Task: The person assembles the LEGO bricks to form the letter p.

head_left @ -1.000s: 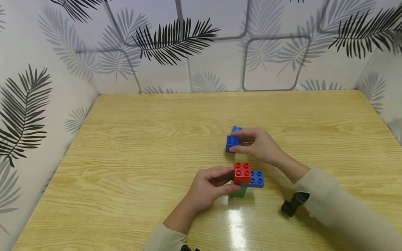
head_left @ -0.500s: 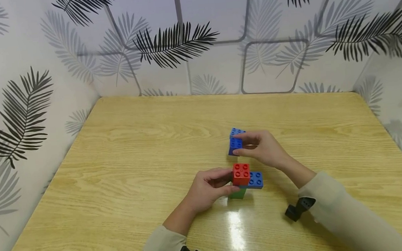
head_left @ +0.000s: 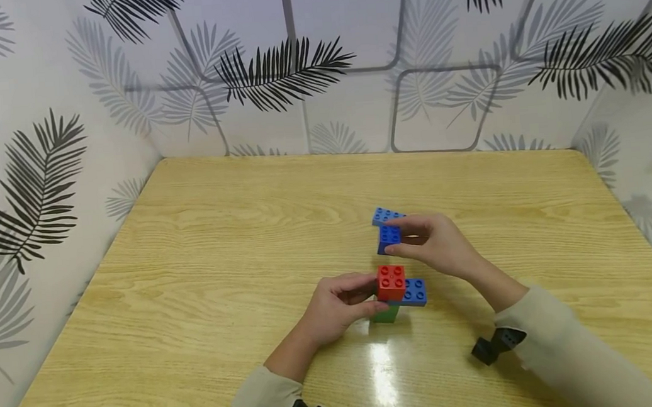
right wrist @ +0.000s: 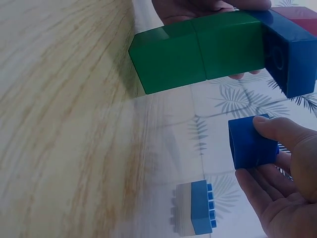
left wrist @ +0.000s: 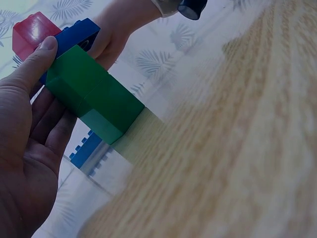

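Observation:
A small tower stands on the wooden table: two green bricks (left wrist: 101,101) at the bottom, a longer blue brick (head_left: 416,292) across them and a red brick (head_left: 391,281) on top. My left hand (head_left: 333,309) grips this tower from the left, thumb near its upper bricks. Beyond the tower, my right hand (head_left: 441,244) pinches a square dark blue brick (right wrist: 250,144) between thumb and fingers. That brick is above the table, its hollow underside partly visible in the right wrist view. The tower's long blue brick sticks out to the right, past the green ones.
A lighter blue brick (head_left: 386,214) lies studs up on the table (head_left: 237,235), just behind the right hand, which partly covers it. A leaf-patterned wall covering (head_left: 348,107) rises behind the table. Each sleeve carries a black wrist device (head_left: 499,345).
My right hand has moved right and slightly nearer to me with the dark blue brick, uncovering more of the lighter blue brick's left side. The left hand and tower have stayed still.

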Demonstrator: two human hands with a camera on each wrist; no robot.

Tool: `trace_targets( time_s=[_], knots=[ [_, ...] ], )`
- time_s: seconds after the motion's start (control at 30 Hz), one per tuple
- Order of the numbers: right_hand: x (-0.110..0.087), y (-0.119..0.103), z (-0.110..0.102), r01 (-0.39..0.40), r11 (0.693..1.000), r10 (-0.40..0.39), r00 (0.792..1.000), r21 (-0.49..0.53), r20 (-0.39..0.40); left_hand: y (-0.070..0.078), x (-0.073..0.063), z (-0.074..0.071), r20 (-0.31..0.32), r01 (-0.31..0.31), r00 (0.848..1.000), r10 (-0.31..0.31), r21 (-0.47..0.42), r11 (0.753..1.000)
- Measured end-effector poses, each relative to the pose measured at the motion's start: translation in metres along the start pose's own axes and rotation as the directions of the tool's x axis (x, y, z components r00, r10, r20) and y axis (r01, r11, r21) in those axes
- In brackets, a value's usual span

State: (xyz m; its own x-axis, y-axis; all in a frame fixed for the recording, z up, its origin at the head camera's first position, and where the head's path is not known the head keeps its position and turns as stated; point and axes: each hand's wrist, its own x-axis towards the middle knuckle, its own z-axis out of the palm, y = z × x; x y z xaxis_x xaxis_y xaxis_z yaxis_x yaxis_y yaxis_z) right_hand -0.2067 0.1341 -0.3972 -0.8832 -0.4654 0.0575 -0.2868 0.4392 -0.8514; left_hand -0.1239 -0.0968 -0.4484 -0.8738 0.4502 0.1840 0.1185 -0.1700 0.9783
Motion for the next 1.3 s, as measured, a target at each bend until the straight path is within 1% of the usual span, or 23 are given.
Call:
trace_targets(
  time_s=[0.33,0.57,0.8,1.07,1.3],
  knots=[
    [-0.008,-0.003,-0.009,0.038,0.999,-0.038,0.999,-0.003,-0.011,0.000,0.002,0.001,-0.002,0.011,1.000,-0.011,0.004,1.000],
    [-0.016,-0.005,-0.014,0.021,1.000,-0.021,0.999,-0.010,-0.029,0.001,0.002,0.001,-0.013,0.010,1.000,-0.010,0.004,1.000],
    [-0.028,-0.006,-0.020,0.036,0.999,-0.037,0.999,-0.034,-0.037,0.000,0.002,0.001,-0.009,0.008,1.000,-0.008,0.010,1.000],
    [-0.037,-0.009,-0.026,0.033,0.998,-0.034,0.999,-0.050,-0.029,-0.002,0.002,0.000,-0.006,-0.007,1.000,0.007,0.008,1.000],
    [-0.041,-0.014,-0.028,0.045,0.998,-0.046,0.999,-0.045,-0.020,-0.002,0.002,0.001,-0.003,-0.001,1.000,0.001,0.006,1.000]
  ],
)
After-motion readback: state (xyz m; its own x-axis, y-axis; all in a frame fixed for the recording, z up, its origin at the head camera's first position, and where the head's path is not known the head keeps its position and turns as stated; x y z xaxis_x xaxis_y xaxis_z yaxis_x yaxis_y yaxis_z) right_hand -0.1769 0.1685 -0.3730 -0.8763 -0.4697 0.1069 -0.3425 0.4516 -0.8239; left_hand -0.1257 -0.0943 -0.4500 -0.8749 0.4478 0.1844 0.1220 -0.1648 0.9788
